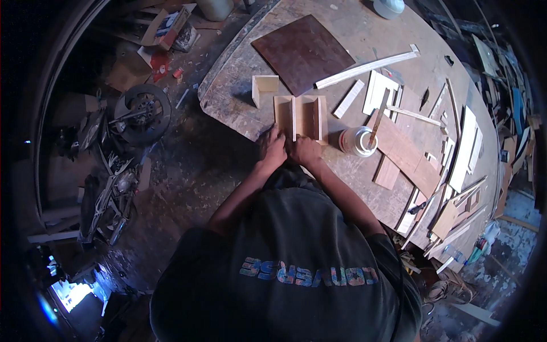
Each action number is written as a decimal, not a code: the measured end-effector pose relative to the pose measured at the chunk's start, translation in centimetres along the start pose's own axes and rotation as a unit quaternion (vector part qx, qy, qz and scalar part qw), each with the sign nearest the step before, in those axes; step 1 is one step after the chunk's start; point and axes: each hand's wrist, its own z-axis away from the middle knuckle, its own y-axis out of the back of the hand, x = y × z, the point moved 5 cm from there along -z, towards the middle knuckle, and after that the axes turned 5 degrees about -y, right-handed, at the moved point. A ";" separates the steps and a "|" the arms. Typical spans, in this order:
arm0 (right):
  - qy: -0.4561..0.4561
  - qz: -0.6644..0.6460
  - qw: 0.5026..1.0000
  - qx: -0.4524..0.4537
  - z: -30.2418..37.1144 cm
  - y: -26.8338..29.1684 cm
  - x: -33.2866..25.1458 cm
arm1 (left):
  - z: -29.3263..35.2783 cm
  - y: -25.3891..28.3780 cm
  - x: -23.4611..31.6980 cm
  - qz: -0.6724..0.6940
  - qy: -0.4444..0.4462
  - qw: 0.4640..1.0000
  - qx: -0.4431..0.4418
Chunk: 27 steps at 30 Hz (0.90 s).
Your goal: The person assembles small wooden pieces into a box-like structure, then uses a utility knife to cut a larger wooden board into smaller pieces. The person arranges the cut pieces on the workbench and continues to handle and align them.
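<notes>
A small light-brown wooden panel with two raised parallel strips [306,114] lies near the table's front edge, directly before me. My left hand [274,147] is at its near left corner, fingers bent against the edge. Close beside it, my right hand [306,151] is closed at the near end, around the foot of the left strip. The fingertips of both hands are partly hidden. Just right of the panel stands a white can [359,141] with a flat stick [379,122] leaning out of it. An angled piece of thin board [265,88] stands behind the panel, to the left.
A dark brown square board [302,52] lies farther back on the worktable [228,94]. Beside it rests a long pale strip [367,69]. Thin boards [407,154] and offcuts cover the right side. On the floor at left are a wheel [142,117] and machine parts.
</notes>
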 end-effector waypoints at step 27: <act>-0.001 -0.025 0.998 -0.050 1.2 1.6 0.2 | -0.2 0.2 -0.4 0.036 -0.014 0.998 0.057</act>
